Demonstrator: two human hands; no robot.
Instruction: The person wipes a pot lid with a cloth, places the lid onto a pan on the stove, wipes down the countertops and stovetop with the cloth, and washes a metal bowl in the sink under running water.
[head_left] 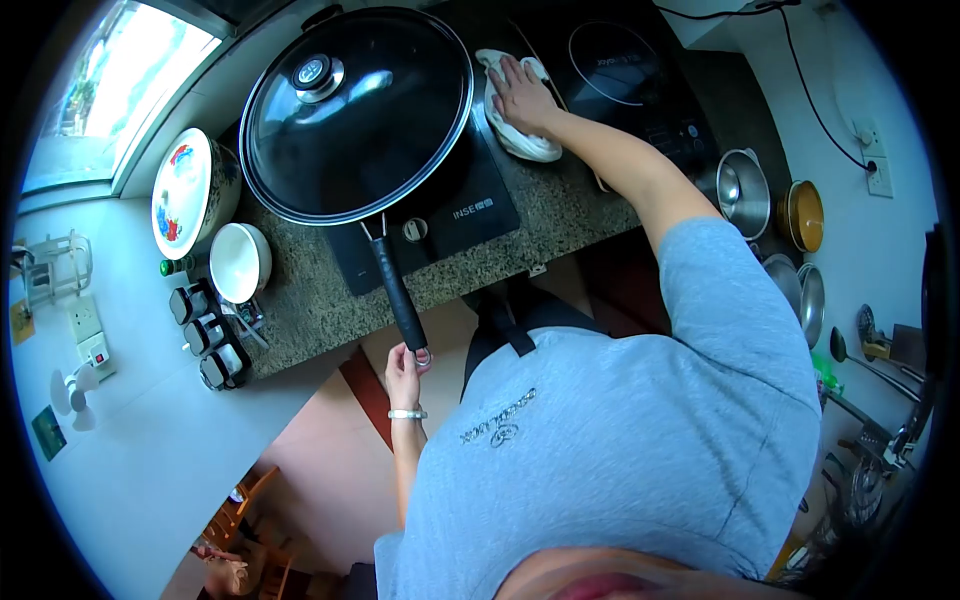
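A black wok (395, 295) with a long handle stands on an induction cooker (470, 200), covered by a glass lid (370, 140) with a round knob. My left hand (403, 372) has its fingers closed around the end of the wok's handle, near the metal hanging ring. To the right of the wok, my right hand (525, 97) lies flat on a whitish cloth (525, 143) on the counter, fingers stretched out and somewhat spread. The cloth is bunched between the two cookers, and the palm hides part of it.
Right of the cloth is a second induction cooker (620, 65). Left of the wok are a floral enamel basin (180, 195), a white bowl (240, 262) and a spice rack (210, 335). Metal pots (743, 195) stand at the right, with utensils (870, 370) by the wall.
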